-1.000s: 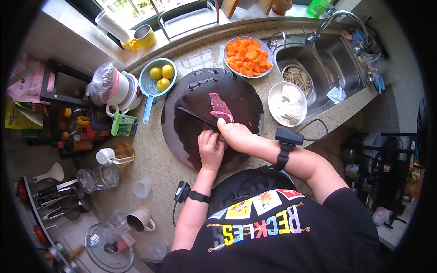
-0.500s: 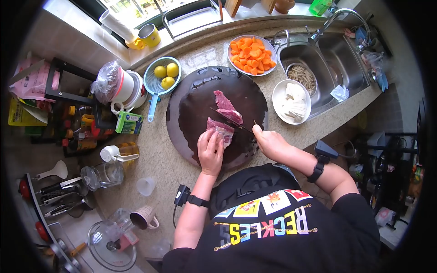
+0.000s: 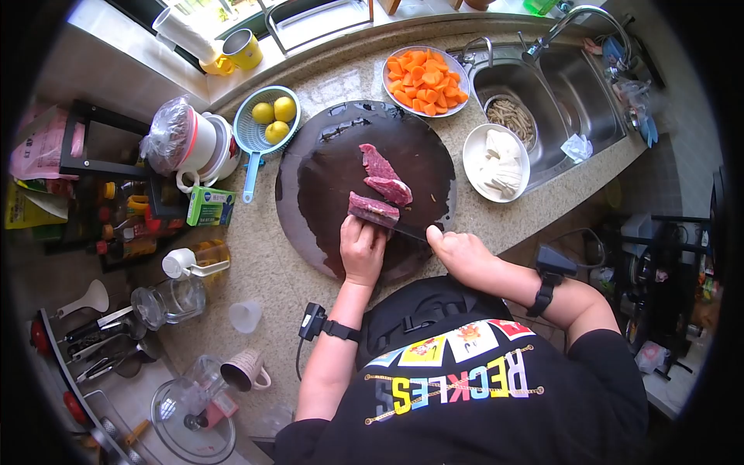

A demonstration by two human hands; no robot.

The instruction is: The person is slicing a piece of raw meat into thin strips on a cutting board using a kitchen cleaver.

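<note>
A large round dark board [image 3: 310,225] lies on the counter, its surface wet in places. On it rests a piece of red meat [image 3: 373,203], with my left hand [image 3: 363,249] pressed against its near side, fingers together and curled. My right hand [image 3: 459,249] is closed round the handle of a knife [image 3: 409,230]. The blade lies along the near edge of that meat, beside my left fingertips. Just beyond are cut slices of meat [image 3: 390,188], one leaning by the other.
Behind the board are a plate of carrot pieces [image 3: 425,81] and a blue colander [image 3: 248,133] with three yellow-green fruits. A white bowl [image 3: 496,164] of pale food stands right, near the sink [image 3: 554,105]. Left are a green box [image 3: 210,207] and an oil jug [image 3: 198,260].
The knife has moved from between the slices and the larger piece to that piece's near side. My left fingers have drawn back toward me. The view has shifted slightly.
</note>
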